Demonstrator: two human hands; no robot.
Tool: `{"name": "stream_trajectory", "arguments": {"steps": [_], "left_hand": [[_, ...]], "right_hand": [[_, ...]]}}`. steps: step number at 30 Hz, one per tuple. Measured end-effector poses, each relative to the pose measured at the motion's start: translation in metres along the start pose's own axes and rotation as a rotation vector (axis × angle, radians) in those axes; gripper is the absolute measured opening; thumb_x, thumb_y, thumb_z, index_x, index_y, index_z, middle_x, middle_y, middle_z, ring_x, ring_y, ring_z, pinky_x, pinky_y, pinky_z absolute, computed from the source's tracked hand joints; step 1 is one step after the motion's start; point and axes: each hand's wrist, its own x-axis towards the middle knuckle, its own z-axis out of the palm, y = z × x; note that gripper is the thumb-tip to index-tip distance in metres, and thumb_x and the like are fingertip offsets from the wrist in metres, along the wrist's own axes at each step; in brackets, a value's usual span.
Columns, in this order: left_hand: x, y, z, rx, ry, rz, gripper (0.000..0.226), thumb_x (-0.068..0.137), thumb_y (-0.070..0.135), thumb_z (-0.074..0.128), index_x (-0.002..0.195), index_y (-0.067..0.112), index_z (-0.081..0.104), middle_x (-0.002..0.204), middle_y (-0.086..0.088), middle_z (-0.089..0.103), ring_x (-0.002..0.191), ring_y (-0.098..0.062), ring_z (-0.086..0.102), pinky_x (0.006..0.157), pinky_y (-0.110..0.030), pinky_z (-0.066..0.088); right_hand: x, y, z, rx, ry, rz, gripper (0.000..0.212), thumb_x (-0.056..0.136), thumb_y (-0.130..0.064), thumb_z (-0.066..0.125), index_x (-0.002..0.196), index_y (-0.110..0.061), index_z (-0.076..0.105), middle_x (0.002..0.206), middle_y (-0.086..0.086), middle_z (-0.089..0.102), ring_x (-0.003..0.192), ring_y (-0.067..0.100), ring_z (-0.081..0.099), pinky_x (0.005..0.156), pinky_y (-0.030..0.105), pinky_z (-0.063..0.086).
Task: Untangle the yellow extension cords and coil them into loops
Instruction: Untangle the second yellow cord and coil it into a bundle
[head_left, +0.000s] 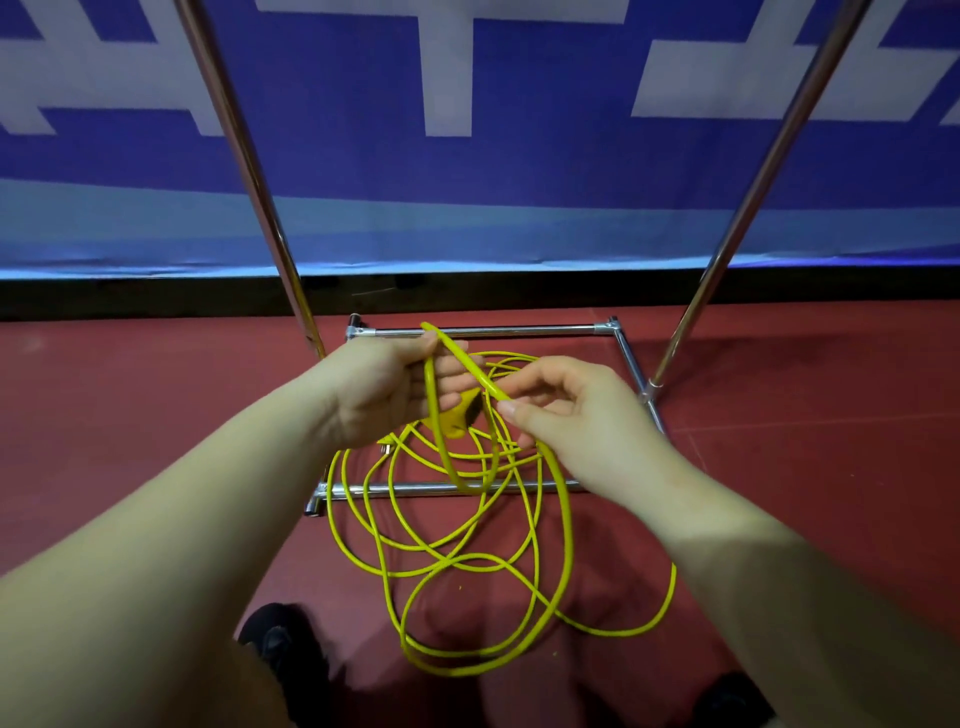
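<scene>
A yellow extension cord (467, 561) lies in loose tangled loops on the red floor, draped over a chrome bar. My left hand (384, 389) grips a small loop of the cord together with its yellow socket end (457, 421), which hangs just under the fingers. My right hand (576, 415) pinches the same cord between thumb and fingertips a short way along, close to the left hand. From the right hand the cord drops down into the pile.
A chrome rack base (488, 330) frames the cord, with its near bar (415, 488) under the loops. Two slanted chrome poles (244, 150) (753, 192) rise left and right. A blue and white banner (519, 104) hangs behind. My dark shoe (280, 644) is at the bottom.
</scene>
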Motion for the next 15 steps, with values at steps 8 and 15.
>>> {"name": "stream_trajectory", "arguments": {"steps": [8, 15], "left_hand": [[0.002, -0.022, 0.028, -0.031, 0.001, -0.015, 0.033, 0.102, 0.023, 0.031, 0.091, 0.011, 0.059, 0.071, 0.001, 0.073, 0.066, -0.011, 0.068, 0.062, -0.025, 0.054], [0.003, -0.018, 0.035, -0.197, 0.063, -0.022, 0.028, 0.102, 0.020, 0.032, 0.083, 0.014, 0.051, 0.071, 0.001, 0.073, 0.081, -0.021, 0.062, 0.081, -0.033, 0.047]], "right_hand": [[0.001, 0.007, 0.006, 0.023, -0.047, 0.086, 0.014, 0.081, -0.005, 0.068, 0.082, -0.017, 0.061, 0.073, -0.008, 0.060, 0.053, 0.016, 0.059, 0.055, 0.030, 0.053], [0.004, 0.003, 0.005, 0.053, -0.037, 0.085, 0.009, 0.085, -0.010, 0.064, 0.080, -0.015, 0.059, 0.062, -0.008, 0.062, 0.047, 0.004, 0.056, 0.053, 0.022, 0.049]]}}
